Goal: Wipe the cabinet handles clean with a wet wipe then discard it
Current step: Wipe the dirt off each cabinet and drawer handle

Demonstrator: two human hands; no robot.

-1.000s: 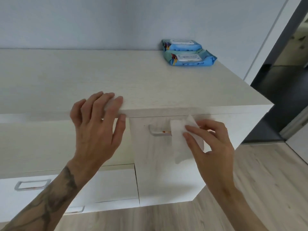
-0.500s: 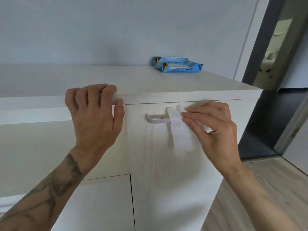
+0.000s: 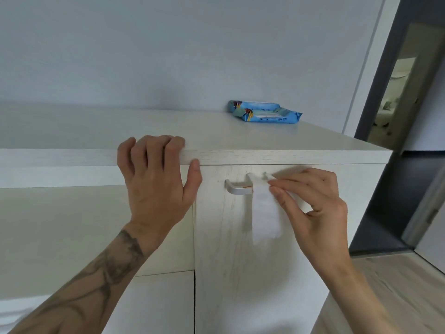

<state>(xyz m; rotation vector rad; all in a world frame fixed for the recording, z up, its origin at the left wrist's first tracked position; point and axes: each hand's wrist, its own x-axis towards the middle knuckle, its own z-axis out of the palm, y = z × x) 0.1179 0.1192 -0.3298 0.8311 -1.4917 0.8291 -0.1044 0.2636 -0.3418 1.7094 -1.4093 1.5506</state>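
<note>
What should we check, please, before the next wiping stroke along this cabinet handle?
1. Wet wipe draped over the handle: ok.
2. Right hand pinches the wipe at the handle: ok.
3. Left hand grips the cabinet top, bracing: ok.
4. Handle's bare left part clean: not ok, a reddish mark shows beside the wipe.
5. Handle's right end clean: cannot tell, hidden by wipe and hand.

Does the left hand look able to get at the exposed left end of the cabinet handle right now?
Probably yes. The left hand grips the edge of the cabinet top right beside the handle, with nothing between them; the wet wipe and right hand cover only its right part.
</note>
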